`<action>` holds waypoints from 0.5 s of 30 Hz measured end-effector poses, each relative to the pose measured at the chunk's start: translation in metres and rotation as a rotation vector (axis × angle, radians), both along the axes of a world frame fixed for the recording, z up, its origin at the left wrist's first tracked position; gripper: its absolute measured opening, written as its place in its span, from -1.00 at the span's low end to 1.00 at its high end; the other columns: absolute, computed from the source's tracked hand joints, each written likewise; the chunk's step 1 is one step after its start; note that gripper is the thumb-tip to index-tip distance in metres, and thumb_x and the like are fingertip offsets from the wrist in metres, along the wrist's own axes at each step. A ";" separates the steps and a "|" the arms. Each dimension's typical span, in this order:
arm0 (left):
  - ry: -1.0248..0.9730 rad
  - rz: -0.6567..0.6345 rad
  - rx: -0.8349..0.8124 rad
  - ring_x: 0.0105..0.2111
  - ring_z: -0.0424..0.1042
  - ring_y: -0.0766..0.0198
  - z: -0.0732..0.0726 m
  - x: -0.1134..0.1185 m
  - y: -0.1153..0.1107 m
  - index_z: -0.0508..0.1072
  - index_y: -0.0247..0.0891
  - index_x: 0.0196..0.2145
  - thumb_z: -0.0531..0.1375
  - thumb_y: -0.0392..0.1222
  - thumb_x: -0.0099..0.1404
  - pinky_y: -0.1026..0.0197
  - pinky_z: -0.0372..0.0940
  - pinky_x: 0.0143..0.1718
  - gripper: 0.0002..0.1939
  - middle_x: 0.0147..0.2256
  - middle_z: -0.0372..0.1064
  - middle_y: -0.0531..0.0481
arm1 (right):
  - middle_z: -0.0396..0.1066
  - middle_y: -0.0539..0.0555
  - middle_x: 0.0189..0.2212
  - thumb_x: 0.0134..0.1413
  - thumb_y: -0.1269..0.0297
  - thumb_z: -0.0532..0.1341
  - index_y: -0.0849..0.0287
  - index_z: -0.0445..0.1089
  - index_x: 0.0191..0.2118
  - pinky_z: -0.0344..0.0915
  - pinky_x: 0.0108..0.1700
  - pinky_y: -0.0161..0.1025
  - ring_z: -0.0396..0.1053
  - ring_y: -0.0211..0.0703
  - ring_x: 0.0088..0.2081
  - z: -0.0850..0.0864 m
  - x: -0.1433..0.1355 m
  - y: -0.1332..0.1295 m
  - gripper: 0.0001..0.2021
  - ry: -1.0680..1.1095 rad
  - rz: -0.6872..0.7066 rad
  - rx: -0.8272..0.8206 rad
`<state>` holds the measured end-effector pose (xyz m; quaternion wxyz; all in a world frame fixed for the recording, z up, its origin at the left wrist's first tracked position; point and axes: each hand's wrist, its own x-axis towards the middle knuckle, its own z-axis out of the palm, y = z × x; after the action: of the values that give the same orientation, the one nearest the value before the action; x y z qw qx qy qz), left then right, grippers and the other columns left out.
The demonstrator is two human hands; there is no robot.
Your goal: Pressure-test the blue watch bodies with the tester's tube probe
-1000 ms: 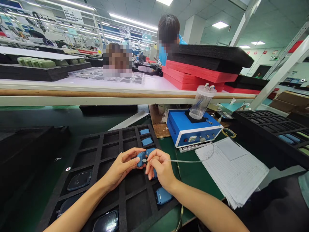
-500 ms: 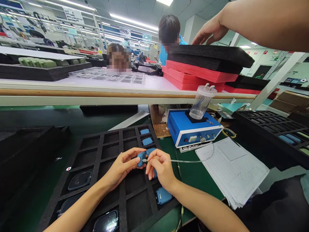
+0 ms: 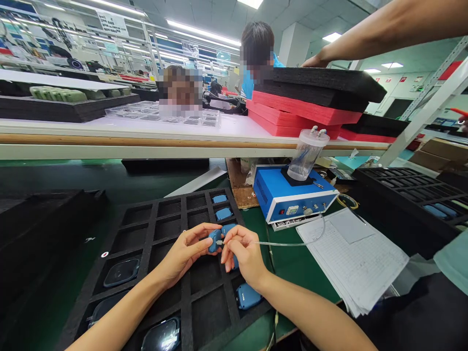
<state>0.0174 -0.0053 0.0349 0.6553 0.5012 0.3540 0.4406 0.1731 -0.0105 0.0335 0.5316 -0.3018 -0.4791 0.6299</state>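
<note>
Between thumb and fingers, my left hand [image 3: 188,251] holds a small blue watch-like case [image 3: 215,241] above a black foam tray [image 3: 185,302]. My right hand [image 3: 243,251] pinches the end of a clear thin tube [image 3: 281,244], whose pale tip touches the case's side. The tube runs right to a blue machine [image 3: 292,187] with a clear cylinder [image 3: 306,158] on top. Beneath my hands, the tray's compartments hold more blue cases, one of them [image 3: 248,296] right of centre, and dark glossy pieces [image 3: 122,272] at the left.
Written papers [image 3: 353,258] lie right of the machine. Another compartment tray [image 3: 413,195] stands at the far right. Across the back runs a shelf [image 3: 146,152] bearing black and red foam [image 3: 303,109]. Two people are behind it; another person's arm [image 3: 383,31] reaches over from the right.
The other person's arm at upper right has shifted, its hand now mostly behind the foam stack. An orange-red object appears at the right edge. My hands, the case and the tube hold their places.
</note>
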 end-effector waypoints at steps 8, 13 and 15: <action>-0.011 0.025 0.008 -0.30 0.33 0.25 0.001 0.001 -0.001 0.45 -0.19 -0.18 0.29 -0.09 0.09 0.22 0.28 -0.25 -0.68 -0.27 0.38 -0.01 | 0.31 -0.12 -0.78 -0.20 0.35 0.08 0.20 0.23 -0.52 0.04 -0.77 -0.48 0.12 -0.41 -0.83 0.001 0.000 -0.001 -0.95 -0.001 -0.008 0.001; -0.014 0.032 0.019 -0.30 0.35 0.23 0.002 0.001 -0.003 0.46 -0.20 -0.18 0.29 -0.11 0.08 0.20 0.29 -0.25 -0.68 -0.27 0.38 -0.03 | 0.31 -0.11 -0.78 -0.19 0.35 0.09 0.19 0.22 -0.52 0.04 -0.77 -0.48 0.12 -0.40 -0.83 0.001 -0.001 -0.002 -0.96 0.005 -0.008 0.001; -0.005 0.034 0.027 -0.30 0.35 0.22 0.002 0.001 -0.002 0.45 -0.20 -0.17 0.28 -0.12 0.10 0.18 0.29 -0.24 -0.69 -0.25 0.38 -0.04 | 0.31 -0.11 -0.78 -0.19 0.35 0.08 0.19 0.23 -0.52 0.04 -0.77 -0.48 0.12 -0.40 -0.83 0.001 -0.001 -0.002 -0.96 0.008 -0.001 0.001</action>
<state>0.0185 -0.0078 0.0365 0.6416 0.5029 0.3549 0.4576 0.1725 -0.0122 0.0340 0.5341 -0.2992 -0.4769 0.6307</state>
